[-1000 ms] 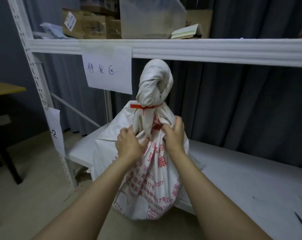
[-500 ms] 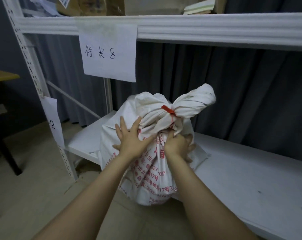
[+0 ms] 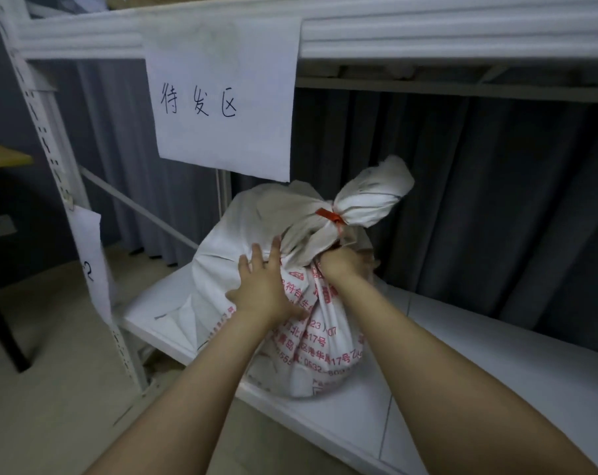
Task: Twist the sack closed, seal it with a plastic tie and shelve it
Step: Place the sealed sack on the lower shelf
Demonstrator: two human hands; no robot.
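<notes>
Head view: left hand [image 3: 263, 289] presses flat on the sack [image 3: 222, 255], right hand [image 3: 345, 267] grips it below the tie [image 3: 332, 217].

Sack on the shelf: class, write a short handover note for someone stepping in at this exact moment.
Left hand: open, fingers flat against the side of the sack.
Right hand: gripping the gathered cloth just below the neck.
Position: sack on the lower shelf, at its front edge, neck tilted right.
Done: neck twisted, red tie on.
Left: probably push it further in, then let go.

Dim, cool indoor light, soft focus — wide-angle bending at edges
</notes>
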